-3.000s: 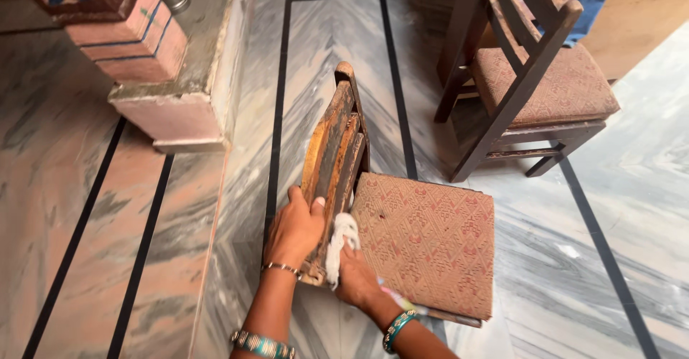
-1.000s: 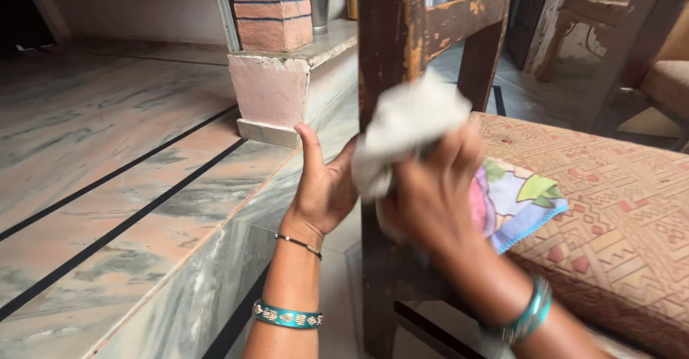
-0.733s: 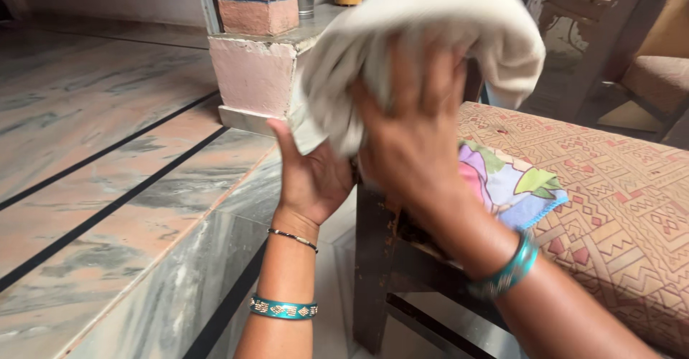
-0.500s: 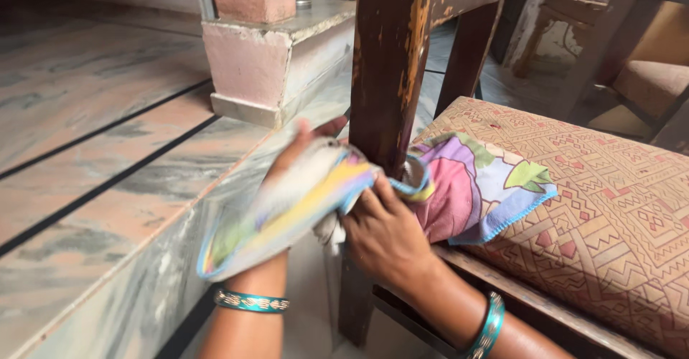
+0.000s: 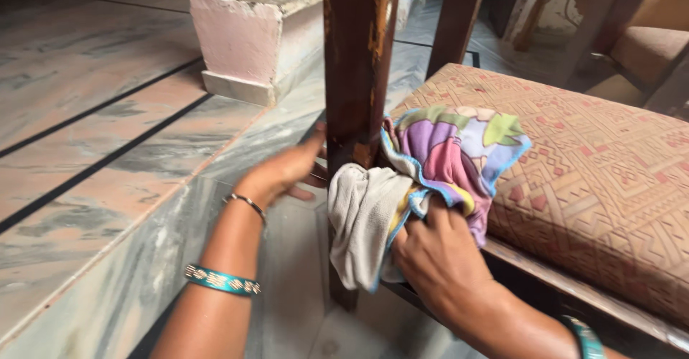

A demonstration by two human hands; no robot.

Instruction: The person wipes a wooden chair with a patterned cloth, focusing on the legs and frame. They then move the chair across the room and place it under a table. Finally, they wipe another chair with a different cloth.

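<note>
marble floor (image 5: 100, 151), cloth (image 5: 402, 187) in right hand (image 5: 438, 258)

Cloth (image 5: 430, 179): multicoloured print on 1 face, with purple, pink, green and yellow patches and a blue stitched edge; plain off-white on the reverse. It is lying bunched and crumpled against the dark, worn wooden chair post (image 5: 357, 72), partly wrapping around it. The printed part is resting on the near left corner of the patterned seat cushion (image 5: 596, 179); the off-white part is hanging below the seat edge.
</note>
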